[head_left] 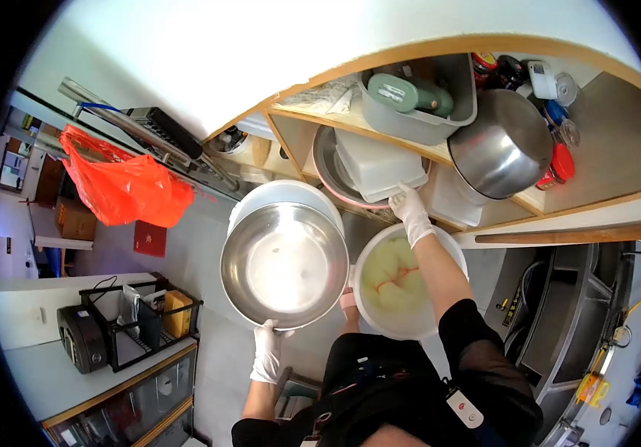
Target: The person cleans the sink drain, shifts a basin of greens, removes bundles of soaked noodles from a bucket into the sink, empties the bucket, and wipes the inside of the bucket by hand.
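Note:
My left hand (pixel 267 350), in a white glove, grips the near rim of a wide stainless steel basin (pixel 284 264). The basin is bare inside and overlaps a white bucket (pixel 283 192) behind it. My right hand (pixel 411 214), also gloved, reaches to the shelf and has its fingers on the near edge of a white plastic container (pixel 376 165). That container sits tilted in a metal bowl with a pinkish rim (pixel 326 153). Below my right forearm stands a white tub (pixel 365 316) holding pale greenish contents in liquid.
Wooden shelves (pixel 603 201) carry a grey bin (pixel 417 128) with a green object, an upturned steel pot (pixel 500 141) and several jars. A red plastic bag (pixel 130 186) hangs at left. A black rack (pixel 141 320) stands on the lower-left counter; metal racking (pixel 559 298) is at right.

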Demonstrator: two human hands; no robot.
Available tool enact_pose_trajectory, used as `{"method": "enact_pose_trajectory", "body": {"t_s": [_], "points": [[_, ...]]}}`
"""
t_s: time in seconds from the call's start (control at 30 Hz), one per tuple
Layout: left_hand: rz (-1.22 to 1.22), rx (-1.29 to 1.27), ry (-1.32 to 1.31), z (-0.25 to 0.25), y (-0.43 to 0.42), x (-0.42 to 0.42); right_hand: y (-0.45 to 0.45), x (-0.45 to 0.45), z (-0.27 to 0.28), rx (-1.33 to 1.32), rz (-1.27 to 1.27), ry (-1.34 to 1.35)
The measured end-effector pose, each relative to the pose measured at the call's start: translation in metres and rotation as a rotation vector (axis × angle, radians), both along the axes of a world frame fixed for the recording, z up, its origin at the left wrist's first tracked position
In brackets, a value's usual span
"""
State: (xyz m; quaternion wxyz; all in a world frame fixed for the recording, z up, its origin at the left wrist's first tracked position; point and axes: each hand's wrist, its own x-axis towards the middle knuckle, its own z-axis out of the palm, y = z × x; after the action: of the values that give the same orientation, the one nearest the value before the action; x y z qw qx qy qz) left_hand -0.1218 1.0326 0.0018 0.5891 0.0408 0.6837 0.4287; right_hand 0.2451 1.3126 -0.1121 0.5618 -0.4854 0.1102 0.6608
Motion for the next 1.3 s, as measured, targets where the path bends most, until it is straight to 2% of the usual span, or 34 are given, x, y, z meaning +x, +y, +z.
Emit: {"method": "enact_pose_trajectory", "body": {"t_s": [0.03,0.07,0.17,0.2,0.3,0.37,0.43,0.53,0.57,0.6,0.67,0.7,0.77,0.83,0.93,0.97,1.03,1.13,1.2,1.3], "points": [[-0.016,0.003,0.001,-0.001,0.010,-0.003,0.004,-0.002,0.004,0.023,-0.007,-0.028],[-0.031,0.004,0.003,-0.002,0.019,-0.006,0.012,0.001,-0.003,0.065,-0.026,0.053],[-0.088,0.022,-0.018,-0.005,0.042,-0.009,0.024,0.014,-0.034,0.066,-0.001,-0.120],[-0.110,0.033,-0.030,-0.005,0.051,-0.009,0.022,0.014,-0.026,-0.004,-0.097,-0.081],[-0.185,0.022,-0.053,0.002,0.076,-0.007,0.011,0.018,-0.024,0.030,-0.101,-0.109],[-0.223,0.011,-0.072,-0.003,0.088,-0.008,0.003,0.032,-0.070,0.214,0.004,-0.331],[-0.254,0.035,-0.065,-0.001,0.100,-0.006,0.000,0.020,-0.037,0.128,-0.166,-0.110],[-0.264,0.003,-0.066,-0.003,0.115,-0.005,-0.002,0.018,-0.030,0.173,-0.207,-0.065],[-0.270,0.010,-0.058,-0.005,0.121,-0.004,-0.001,0.024,-0.045,0.264,-0.110,-0.210],[-0.306,0.012,-0.032,-0.001,0.128,-0.002,0.001,0.042,-0.090,0.352,-0.012,-0.355],[-0.377,0.004,-0.021,0.000,0.145,-0.001,0.001,0.055,-0.110,0.433,0.085,-0.479],[-0.410,-0.002,-0.015,0.001,0.153,0.001,0.001,0.054,-0.098,0.431,0.084,-0.456],[-0.442,-0.028,-0.001,0.014,0.172,0.010,0.004,0.053,-0.064,0.373,0.032,-0.235],[-0.523,-0.046,0.061,0.027,0.192,0.018,0.007,0.059,-0.040,0.252,-0.075,0.158],[-0.558,-0.035,0.033,0.032,0.220,0.037,0.008,0.073,-0.042,0.328,0.062,0.167],[-0.570,-0.040,0.025,0.028,0.230,0.043,0.009,0.073,-0.038,0.314,0.018,0.152],[-0.633,-0.058,-0.009,0.022,0.250,0.055,0.010,0.054,0.003,0.285,-0.069,0.127],[-0.671,-0.107,-0.071,0.009,0.274,0.079,0.007,0.045,0.029,0.378,0.055,-0.087],[-0.647,-0.083,-0.078,-0.008,0.289,0.104,0.012,0.031,0.047,0.247,-0.010,-0.121],[-0.581,-0.129,-0.119,-0.042,0.313,0.139,0.019,0.030,0.017,0.153,-0.058,-0.150]]}}
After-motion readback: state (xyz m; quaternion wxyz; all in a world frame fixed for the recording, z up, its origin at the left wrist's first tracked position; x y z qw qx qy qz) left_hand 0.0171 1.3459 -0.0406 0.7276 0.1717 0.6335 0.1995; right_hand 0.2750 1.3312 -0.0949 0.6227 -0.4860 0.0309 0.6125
